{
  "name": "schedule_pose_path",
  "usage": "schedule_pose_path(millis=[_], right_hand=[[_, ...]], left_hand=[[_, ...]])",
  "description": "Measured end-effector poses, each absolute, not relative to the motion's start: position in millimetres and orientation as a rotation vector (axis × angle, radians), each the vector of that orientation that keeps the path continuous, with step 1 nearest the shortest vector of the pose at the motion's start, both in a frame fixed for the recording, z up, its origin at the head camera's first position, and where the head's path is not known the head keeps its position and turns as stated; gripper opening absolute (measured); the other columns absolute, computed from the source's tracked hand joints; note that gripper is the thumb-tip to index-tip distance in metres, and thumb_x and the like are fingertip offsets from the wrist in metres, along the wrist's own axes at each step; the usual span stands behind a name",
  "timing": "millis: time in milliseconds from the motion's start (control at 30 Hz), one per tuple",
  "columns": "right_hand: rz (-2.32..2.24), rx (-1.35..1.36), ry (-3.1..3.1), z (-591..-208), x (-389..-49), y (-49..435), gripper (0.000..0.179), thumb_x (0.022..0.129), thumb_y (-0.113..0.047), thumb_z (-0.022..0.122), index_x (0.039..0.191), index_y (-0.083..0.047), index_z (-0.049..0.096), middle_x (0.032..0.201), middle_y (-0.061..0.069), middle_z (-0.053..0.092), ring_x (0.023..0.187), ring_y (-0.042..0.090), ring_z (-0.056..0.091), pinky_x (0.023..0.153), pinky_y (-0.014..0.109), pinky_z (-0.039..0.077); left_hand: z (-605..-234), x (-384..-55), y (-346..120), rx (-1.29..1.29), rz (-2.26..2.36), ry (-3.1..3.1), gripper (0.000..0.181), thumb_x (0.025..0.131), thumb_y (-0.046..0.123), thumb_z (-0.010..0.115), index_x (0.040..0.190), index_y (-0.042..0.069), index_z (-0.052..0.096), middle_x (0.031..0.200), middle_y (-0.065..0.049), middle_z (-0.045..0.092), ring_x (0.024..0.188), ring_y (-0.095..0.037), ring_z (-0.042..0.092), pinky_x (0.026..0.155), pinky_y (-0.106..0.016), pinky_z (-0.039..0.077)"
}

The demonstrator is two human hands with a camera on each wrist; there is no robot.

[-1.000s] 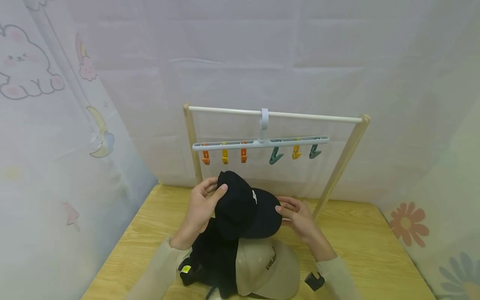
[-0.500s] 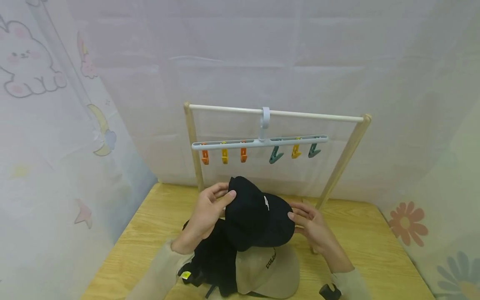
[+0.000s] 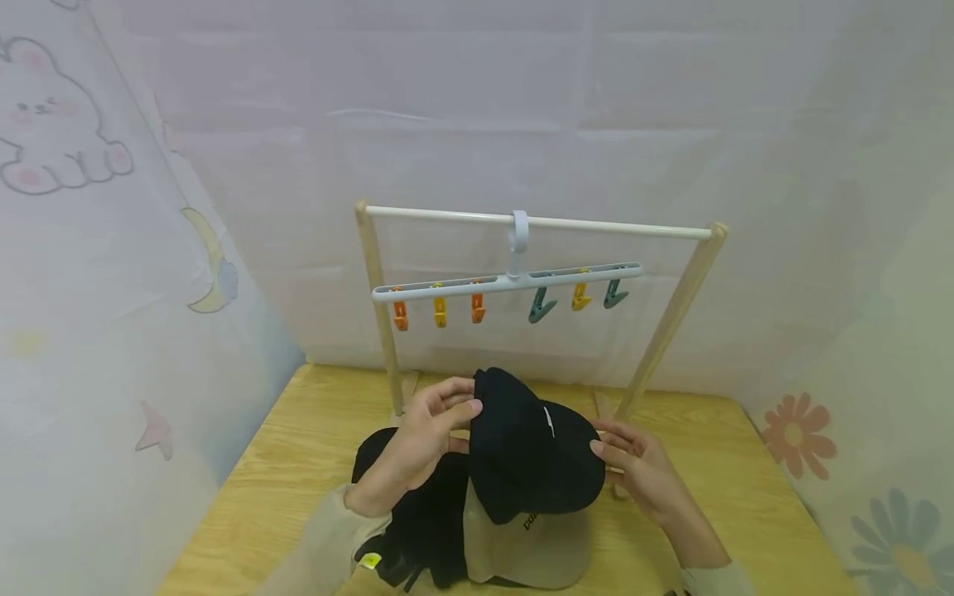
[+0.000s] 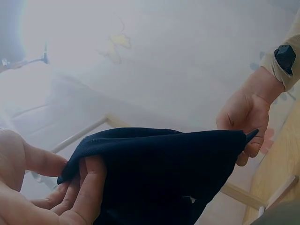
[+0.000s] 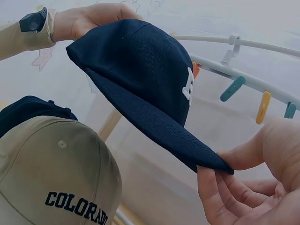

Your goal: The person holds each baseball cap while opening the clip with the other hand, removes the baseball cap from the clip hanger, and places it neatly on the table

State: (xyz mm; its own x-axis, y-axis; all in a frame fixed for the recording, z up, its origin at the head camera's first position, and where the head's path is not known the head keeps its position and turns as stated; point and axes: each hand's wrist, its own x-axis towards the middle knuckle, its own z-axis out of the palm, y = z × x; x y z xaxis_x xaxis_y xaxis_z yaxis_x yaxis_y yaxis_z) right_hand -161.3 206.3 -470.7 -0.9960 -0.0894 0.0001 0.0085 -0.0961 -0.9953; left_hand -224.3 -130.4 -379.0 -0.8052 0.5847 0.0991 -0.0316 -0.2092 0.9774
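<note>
A dark baseball cap with a white emblem on its front is held up between both hands. My left hand pinches the rear edge of its crown, thumb outside and fingers inside, as the left wrist view shows. At the other end, my right hand pinches the tip of the brim between thumb and fingers. Below, a beige cap lettered "COLORADO" lies on the table, partly covered by the held cap in the head view. Beside it on the left lies a black cap, partly behind my left forearm.
Behind the caps stands a wooden rack with a white rail. From it hangs a pale blue hanger carrying orange, yellow and green clips. The wooden table meets printed cloth walls at the back and left.
Both hands have carried the dark cap to the right and slightly toward me, keeping their grips. The cap now overlaps more of the beige cap, and more of the black cap shows.
</note>
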Motion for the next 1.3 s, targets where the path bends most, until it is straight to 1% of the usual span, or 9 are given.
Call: schedule_pose_path(millis=[100, 133, 267, 400, 600, 833, 1000, 1167, 1300], right_hand=[[-2.287, -0.111, 2.046, -476, -157, 210, 0.041, 0.108, -0.005, 0.06, 0.147, 0.004, 0.051, 0.108, -0.005, 0.074, 0.098, 0.012, 0.074, 0.083, 0.033, 0.064], [-2.29, -0.117, 2.036, -478, -155, 212, 0.039, 0.109, -0.005, 0.059, 0.147, 0.001, 0.053, 0.109, -0.006, 0.074, 0.099, 0.012, 0.074, 0.084, 0.033, 0.064], [-2.3, -0.092, 2.027, -485, -146, 217, 0.036, 0.109, -0.004, 0.058, 0.144, -0.005, 0.057, 0.115, -0.006, 0.075, 0.102, 0.012, 0.074, 0.084, 0.034, 0.064], [-2.285, 0.011, 2.056, -488, -139, 220, 0.038, 0.109, -0.007, 0.059, 0.147, -0.005, 0.056, 0.118, -0.007, 0.075, 0.105, 0.012, 0.074, 0.085, 0.035, 0.064], [-2.264, 0.127, 2.076, -493, -135, 224, 0.044, 0.109, -0.01, 0.061, 0.152, -0.004, 0.053, 0.115, -0.006, 0.072, 0.106, 0.013, 0.072, 0.086, 0.035, 0.063], [-2.25, 0.265, 2.115, -499, -133, 225, 0.047, 0.107, -0.009, 0.065, 0.151, 0.0, 0.053, 0.111, -0.005, 0.072, 0.101, 0.012, 0.071, 0.084, 0.035, 0.063], [-2.205, 0.397, 2.133, -508, -130, 226, 0.049, 0.106, -0.011, 0.067, 0.151, 0.0, 0.052, 0.11, -0.004, 0.07, 0.099, 0.012, 0.07, 0.085, 0.035, 0.062], [-2.2, 0.444, 2.122, -521, -124, 226, 0.045, 0.105, -0.011, 0.067, 0.148, -0.003, 0.056, 0.107, -0.003, 0.069, 0.095, 0.012, 0.07, 0.081, 0.035, 0.062], [-2.198, 0.422, 2.097, -528, -120, 228, 0.042, 0.106, -0.011, 0.066, 0.147, -0.006, 0.058, 0.106, -0.004, 0.069, 0.095, 0.011, 0.07, 0.081, 0.034, 0.062]], left_hand=[[-381, -222, -128, 0.669, 2.051, 1.625, 0.032, 0.108, 0.009, 0.057, 0.135, -0.007, 0.053, 0.104, 0.003, 0.067, 0.084, -0.011, 0.069, 0.07, -0.029, 0.064], [-382, -221, -127, 0.675, 2.043, 1.623, 0.032, 0.108, 0.009, 0.057, 0.136, -0.007, 0.053, 0.104, 0.002, 0.068, 0.084, -0.011, 0.07, 0.07, -0.03, 0.064], [-385, -219, -124, 0.675, 1.998, 1.646, 0.038, 0.108, 0.009, 0.06, 0.14, -0.01, 0.053, 0.107, 0.001, 0.067, 0.085, -0.01, 0.07, 0.07, -0.028, 0.063], [-389, -217, -121, 0.643, 1.966, 1.662, 0.044, 0.107, 0.008, 0.062, 0.144, -0.012, 0.051, 0.112, 0.0, 0.066, 0.086, -0.01, 0.069, 0.074, -0.029, 0.064], [-395, -217, -115, 0.636, 1.936, 1.702, 0.042, 0.105, 0.008, 0.067, 0.142, -0.009, 0.056, 0.114, -0.002, 0.067, 0.089, -0.012, 0.071, 0.077, -0.035, 0.066], [-405, -219, -110, 0.63, 1.902, 1.724, 0.038, 0.105, 0.008, 0.068, 0.139, -0.006, 0.059, 0.112, -0.004, 0.063, 0.097, -0.017, 0.071, 0.08, -0.041, 0.066], [-411, -220, -107, 0.633, 1.853, 1.771, 0.034, 0.105, 0.009, 0.068, 0.135, -0.005, 0.061, 0.111, -0.006, 0.065, 0.106, -0.022, 0.072, 0.079, -0.039, 0.066], [-417, -220, -107, 0.623, 1.796, 1.805, 0.035, 0.106, 0.011, 0.068, 0.136, -0.005, 0.061, 0.118, -0.012, 0.065, 0.116, -0.029, 0.072, 0.079, -0.038, 0.066], [-421, -219, -106, 0.62, 1.768, 1.823, 0.041, 0.106, 0.014, 0.068, 0.141, -0.006, 0.059, 0.125, -0.017, 0.063, 0.119, -0.031, 0.072, 0.08, -0.039, 0.066]])
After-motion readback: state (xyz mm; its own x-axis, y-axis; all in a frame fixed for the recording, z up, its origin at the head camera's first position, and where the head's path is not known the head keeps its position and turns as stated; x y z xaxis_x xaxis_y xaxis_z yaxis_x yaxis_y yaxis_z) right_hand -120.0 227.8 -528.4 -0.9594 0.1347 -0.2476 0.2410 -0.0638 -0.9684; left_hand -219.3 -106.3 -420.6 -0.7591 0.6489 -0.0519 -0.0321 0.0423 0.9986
